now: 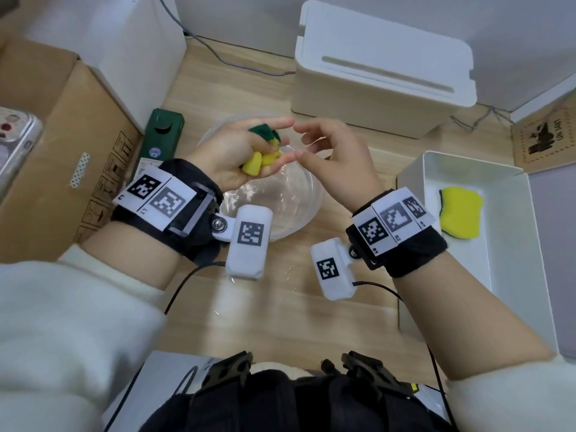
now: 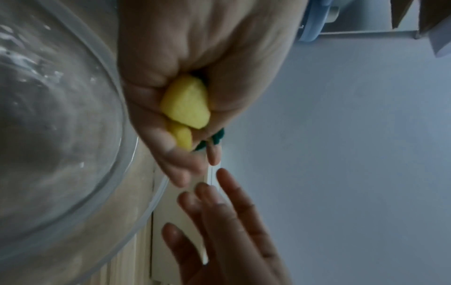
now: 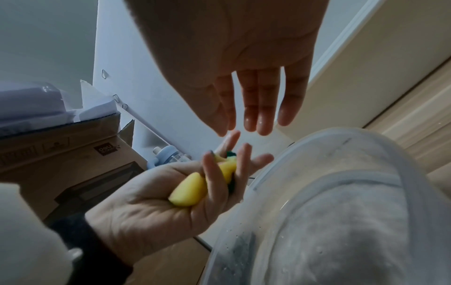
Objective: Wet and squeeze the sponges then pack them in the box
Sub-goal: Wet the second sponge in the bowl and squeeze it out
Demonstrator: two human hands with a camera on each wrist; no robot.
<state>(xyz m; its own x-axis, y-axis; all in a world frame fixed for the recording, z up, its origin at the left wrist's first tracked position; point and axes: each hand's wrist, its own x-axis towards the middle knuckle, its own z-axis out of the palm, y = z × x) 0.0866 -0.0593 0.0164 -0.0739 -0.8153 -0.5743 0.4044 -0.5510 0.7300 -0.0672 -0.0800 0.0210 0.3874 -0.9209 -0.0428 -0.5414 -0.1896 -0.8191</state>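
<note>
My left hand (image 1: pixel 249 151) holds a crumpled yellow and green sponge (image 1: pixel 260 155) above the clear bowl of water (image 1: pixel 308 210). In the left wrist view the sponge (image 2: pixel 186 108) bulges out of the palm, and in the right wrist view two fingers lie across the sponge (image 3: pixel 195 185). My right hand (image 1: pixel 330 151) hangs just to the right of it, fingers straight and wet, holding nothing. Its fingertips (image 3: pixel 258 123) almost meet the left fingers. A second yellow sponge (image 1: pixel 459 216) lies flat in the white box (image 1: pixel 514 244) at the right.
A white lidded container (image 1: pixel 380 73) stands behind the bowl. A green carton (image 1: pixel 160 138) and a brown cardboard box (image 1: pixel 62 145) are at the left. A grey cable (image 1: pixel 224 60) runs along the back of the wooden table (image 1: pixel 280 322).
</note>
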